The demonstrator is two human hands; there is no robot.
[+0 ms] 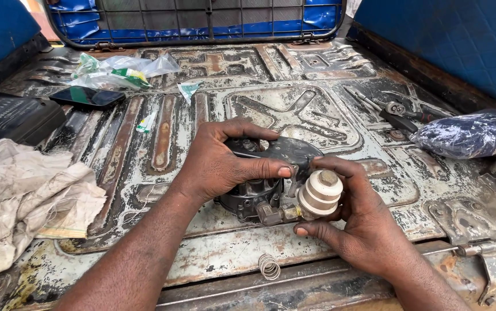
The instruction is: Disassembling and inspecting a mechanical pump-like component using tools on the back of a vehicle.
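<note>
coil spring (269, 266) nearest, both hands gripping carburetor (271, 181) between them

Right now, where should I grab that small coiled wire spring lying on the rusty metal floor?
Pinch the small coiled wire spring across its outer rings, coming straight down from above. It lies flat and apart on the rusty metal floor, just below the right hand, with both sides free for fingertips.

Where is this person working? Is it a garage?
Probably the back of a small truck or cart: a rusty stamped metal floor, blue side panels, and a mesh rear gate. Both hands hold a greasy engine part.
</note>
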